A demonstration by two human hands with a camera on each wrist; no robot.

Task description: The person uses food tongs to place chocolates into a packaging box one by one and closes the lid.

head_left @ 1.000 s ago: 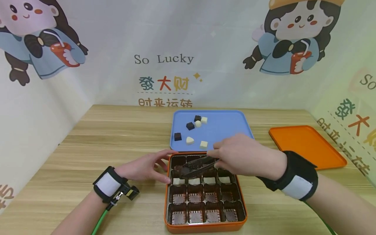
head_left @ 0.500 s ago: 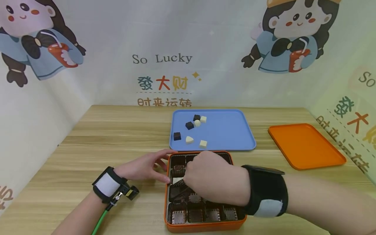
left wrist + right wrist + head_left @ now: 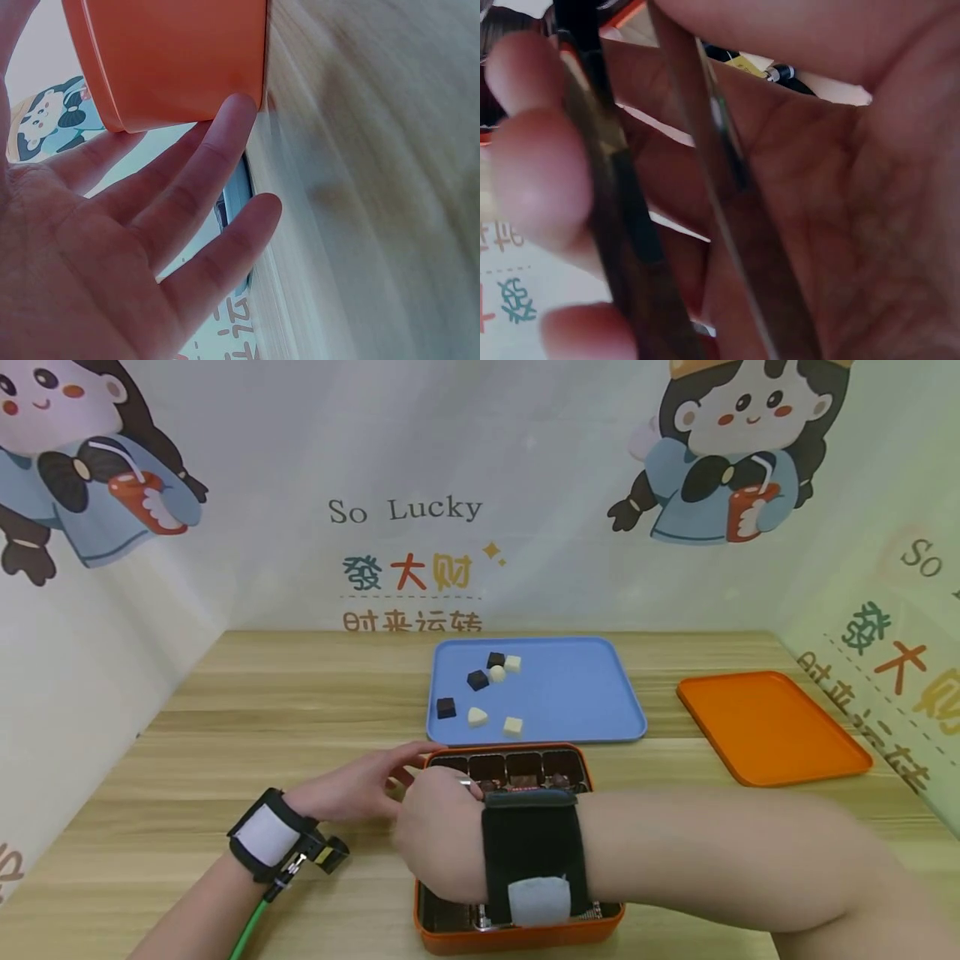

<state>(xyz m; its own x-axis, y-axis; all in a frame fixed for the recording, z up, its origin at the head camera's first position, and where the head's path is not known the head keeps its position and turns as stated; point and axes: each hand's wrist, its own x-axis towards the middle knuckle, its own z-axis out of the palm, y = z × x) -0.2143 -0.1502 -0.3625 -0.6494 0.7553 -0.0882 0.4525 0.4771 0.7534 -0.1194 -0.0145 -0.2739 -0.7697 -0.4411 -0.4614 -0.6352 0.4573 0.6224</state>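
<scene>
My left hand (image 3: 352,787) rests at the left side of an orange box (image 3: 525,937); in the left wrist view its fingers reach out nearly straight, one tip against the orange wall. Inside the box sits a dark plastic insert (image 3: 444,912) divided into square compartments. My right hand (image 3: 442,839) is over the left half of the box and covers many compartments. It grips a pair of tongs (image 3: 742,225), whose two arms cross the palm in the right wrist view. The tong tips are hidden behind the hand.
Behind the box lies a blue tray (image 3: 577,697) with several small pieces, such as a dark brown block (image 3: 446,707) and a cream-white block (image 3: 513,727). An orange tray (image 3: 772,727) is at the right. A printed curtain (image 3: 555,485) hangs beyond the wooden table (image 3: 285,693).
My right hand has swung left and toward me, from the box's back right to its left half, with the tongs. My left hand has stayed at the box's side.
</scene>
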